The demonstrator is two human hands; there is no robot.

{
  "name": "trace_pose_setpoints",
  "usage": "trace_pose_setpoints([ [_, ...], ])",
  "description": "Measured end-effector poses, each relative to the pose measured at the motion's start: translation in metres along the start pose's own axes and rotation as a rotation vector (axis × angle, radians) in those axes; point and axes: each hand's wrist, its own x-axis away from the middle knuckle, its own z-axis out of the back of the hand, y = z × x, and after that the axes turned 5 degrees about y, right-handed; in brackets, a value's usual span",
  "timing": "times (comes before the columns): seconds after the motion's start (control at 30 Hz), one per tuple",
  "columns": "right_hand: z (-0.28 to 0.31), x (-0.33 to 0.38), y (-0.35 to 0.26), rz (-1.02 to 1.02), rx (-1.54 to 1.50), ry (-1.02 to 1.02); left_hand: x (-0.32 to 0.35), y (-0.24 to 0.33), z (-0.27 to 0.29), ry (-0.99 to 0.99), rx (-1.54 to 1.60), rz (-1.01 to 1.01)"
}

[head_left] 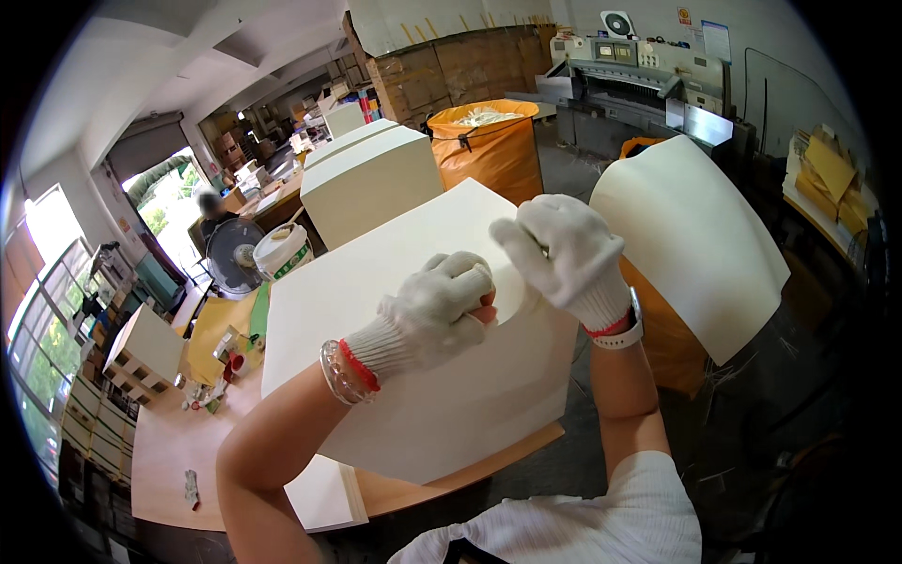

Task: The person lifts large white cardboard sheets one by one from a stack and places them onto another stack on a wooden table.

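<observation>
The left hand (435, 305), in a white knit glove, was curled above the top of a large stack of white paper (343, 315), its fingers folded in and bare fingertip skin showing at the right end. The right hand (568, 256), gloved alike, was bunched just beside it over the stack's right edge, and a curled paper corner (514, 296) rose between the two. Whether either hand was pinching that corner cannot be told, since the gloves hid their contact with it. The stack spread beneath and to the left of the grip. To the right of the right hand, a broad white sheet (691, 240) lay bowed over an orange sack (658, 334). Beyond the grip stood another block of paper (371, 188) and an orange bag (489, 160) filled with pale strips; farther off on the right was a paper-cutting machine (639, 89). Left of the grip, past the stack, were a white bucket (279, 252) and a floor fan (233, 254).
</observation>
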Motion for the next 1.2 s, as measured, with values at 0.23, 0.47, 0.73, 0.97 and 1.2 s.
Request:
trace_pose_setpoints([
  [0.23, 0.003, 0.009, -0.002, -0.245, -0.092, 0.035, -0.003, 0.007, 0.013, -0.073, 0.235, 0.159],
  [0.47, -0.009, 0.024, 0.004, -0.21, -0.114, 0.215, 0.001, 0.001, 0.019, -0.069, 0.254, 0.26],
  [0.73, -0.011, 0.024, 0.007, -0.269, -0.182, 0.272, -0.002, 0.004, 0.02, -0.072, 0.144, 0.222],
  [0.97, -0.014, 0.024, 0.008, -0.149, -0.131, 0.267, 0.006, -0.008, 0.014, 0.044, 0.058, -0.022],
  [1.2, -0.014, 0.025, 0.007, -0.149, -0.151, 0.301, 0.002, 0.001, 0.011, 0.046, 0.127, 0.046],
])
